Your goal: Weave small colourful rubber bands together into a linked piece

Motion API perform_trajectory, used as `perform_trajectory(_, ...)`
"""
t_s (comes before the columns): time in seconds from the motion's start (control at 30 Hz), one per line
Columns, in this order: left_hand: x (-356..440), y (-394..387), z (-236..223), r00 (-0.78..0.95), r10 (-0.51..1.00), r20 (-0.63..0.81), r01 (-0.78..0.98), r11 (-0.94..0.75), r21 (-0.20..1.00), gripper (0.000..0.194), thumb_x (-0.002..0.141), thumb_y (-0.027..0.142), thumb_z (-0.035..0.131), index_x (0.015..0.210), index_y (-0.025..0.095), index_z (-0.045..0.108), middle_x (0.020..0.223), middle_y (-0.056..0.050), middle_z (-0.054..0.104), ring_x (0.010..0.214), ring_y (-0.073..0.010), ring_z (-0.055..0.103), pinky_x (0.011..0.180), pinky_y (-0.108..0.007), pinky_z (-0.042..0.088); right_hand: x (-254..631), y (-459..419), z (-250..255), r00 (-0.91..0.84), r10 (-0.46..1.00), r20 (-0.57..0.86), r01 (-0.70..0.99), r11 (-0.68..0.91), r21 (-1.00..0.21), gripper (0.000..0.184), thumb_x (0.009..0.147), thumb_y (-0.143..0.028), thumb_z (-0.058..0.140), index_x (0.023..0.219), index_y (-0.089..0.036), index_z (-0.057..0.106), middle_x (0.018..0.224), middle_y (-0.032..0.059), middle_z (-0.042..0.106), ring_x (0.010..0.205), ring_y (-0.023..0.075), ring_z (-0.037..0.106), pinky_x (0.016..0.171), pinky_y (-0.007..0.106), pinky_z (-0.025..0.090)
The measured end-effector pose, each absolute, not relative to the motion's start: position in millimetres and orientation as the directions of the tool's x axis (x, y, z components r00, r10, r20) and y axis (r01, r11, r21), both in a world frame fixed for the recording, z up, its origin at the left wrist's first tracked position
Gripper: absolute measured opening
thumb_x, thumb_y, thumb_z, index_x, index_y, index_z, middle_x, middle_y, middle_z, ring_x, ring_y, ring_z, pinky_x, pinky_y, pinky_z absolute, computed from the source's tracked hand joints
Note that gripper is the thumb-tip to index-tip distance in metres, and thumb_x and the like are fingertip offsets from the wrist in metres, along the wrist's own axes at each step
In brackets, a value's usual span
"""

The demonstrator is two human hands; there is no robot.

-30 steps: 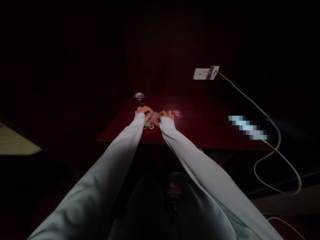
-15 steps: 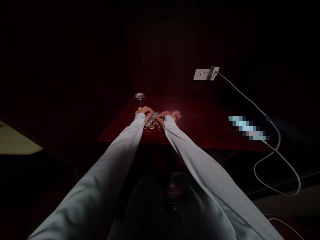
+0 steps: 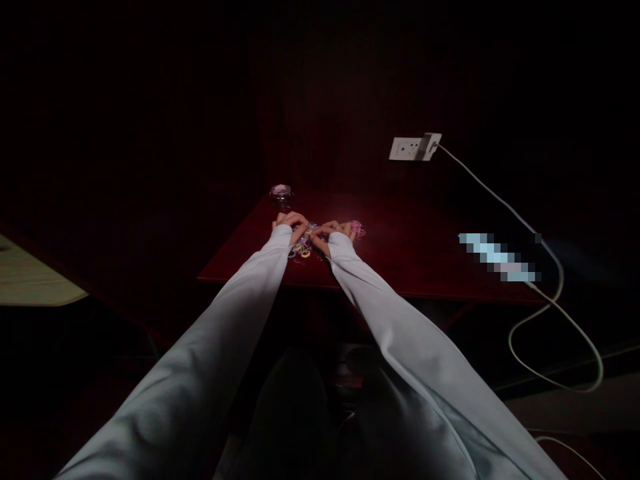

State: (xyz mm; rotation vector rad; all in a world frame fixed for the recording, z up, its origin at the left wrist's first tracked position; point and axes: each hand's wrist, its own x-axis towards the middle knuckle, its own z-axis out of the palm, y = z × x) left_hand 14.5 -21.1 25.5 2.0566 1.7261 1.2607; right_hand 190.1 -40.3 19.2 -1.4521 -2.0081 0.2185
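Note:
On the dark red table [image 3: 400, 267] lies a pile of small coloured hair ties [image 3: 305, 253], in yellow, lilac and blue. My left hand [image 3: 291, 223] is at the pile's left side, thumb and fingertips pinched together over it. Across from it, my right hand [image 3: 340, 231] has bent fingers, with thumb and index closed at the pile's right edge. What either pinch holds is too small to make out. A separate clump of pink hair ties [image 3: 358, 230] sits just beyond my right hand, which partly hides it.
A clear round jar [image 3: 281, 193] with pinkish contents stands at the table's back left. A white socket [image 3: 404, 149] with a charger [image 3: 431, 147] is on the wall. Its white cable [image 3: 500, 200] loops down to a pixelated item [image 3: 497, 257] on the right. A pale surface [image 3: 35, 277] shows at left.
The view has shifted slightly. My right fingers have lifted and spread a little from the pile's middle; my left hand keeps nearly the same pose.

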Motion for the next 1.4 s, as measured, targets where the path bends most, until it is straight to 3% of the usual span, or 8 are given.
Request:
perform_trajectory(0.17, 16, -22, 25, -0.042, 0.869, 0.493, 0.734, -0.308, 0.605, 0.020, 0.099, 0.017, 0.067, 0.083, 0.024, 0.077, 0.117, -0.004, 0.083, 0.124, -0.0333, 0.064, 0.113, -0.059, 0.043, 192, -37, 13, -0.161, 0.863, 0.479, 0.772, 0.412, -0.483, 0.043, 0.110, -0.055, 0.056, 0.098, -0.031, 0.090, 0.117, 0.0101, 0.076, 0.120, 0.0347, 0.047, 0.107, 0.054, 0.035)
perform_trajectory(0.37, 17, -23, 26, -0.040, 0.875, 0.482, 0.737, -0.300, 0.605, 0.019, 0.099, 0.017, 0.067, 0.084, 0.024, 0.076, 0.119, -0.005, 0.082, 0.123, -0.0315, 0.065, 0.112, -0.056, 0.043, 191, -41, 16, -0.159, 0.885, 0.437, 0.831, 0.359, -0.425, 0.037, 0.110, -0.043, 0.058, 0.096, -0.026, 0.088, 0.120, 0.0119, 0.077, 0.123, 0.0363, 0.050, 0.108, 0.053, 0.035)
perform_trajectory(0.7, 17, -23, 29, -0.038, 0.888, 0.458, 0.758, -0.273, 0.592, 0.019, 0.101, 0.018, 0.067, 0.085, 0.024, 0.076, 0.120, -0.003, 0.083, 0.125, -0.0307, 0.063, 0.110, -0.050, 0.041, 187, -53, 26, -0.351, 0.822, 0.449, 0.838, 0.490, -0.241, 0.038, 0.099, -0.060, 0.074, 0.109, -0.024, 0.086, 0.133, 0.0135, 0.072, 0.129, 0.0374, 0.050, 0.107, 0.048, 0.034)
perform_trajectory(1.03, 12, -13, 17, -0.039, 0.857, 0.513, 0.747, -0.317, 0.585, 0.015, 0.097, 0.021, 0.070, 0.085, 0.026, 0.079, 0.117, -0.001, 0.084, 0.121, -0.0299, 0.064, 0.106, -0.047, 0.044, 185, -42, 12, -0.294, 0.867, 0.403, 0.814, 0.448, -0.369, 0.027, 0.102, -0.048, 0.073, 0.104, -0.026, 0.088, 0.134, 0.0099, 0.072, 0.131, 0.0364, 0.047, 0.109, 0.046, 0.030)
perform_trajectory(1.4, 15, -20, 26, -0.039, 0.881, 0.472, 0.753, -0.285, 0.593, 0.021, 0.100, 0.015, 0.069, 0.083, 0.023, 0.078, 0.119, -0.004, 0.083, 0.124, -0.0314, 0.065, 0.111, -0.054, 0.046, 191, -34, 8, -0.194, 0.886, 0.421, 0.715, 0.421, -0.558, 0.029, 0.098, -0.055, 0.078, 0.096, -0.028, 0.088, 0.131, 0.0082, 0.071, 0.125, 0.0325, 0.045, 0.108, 0.046, 0.033)
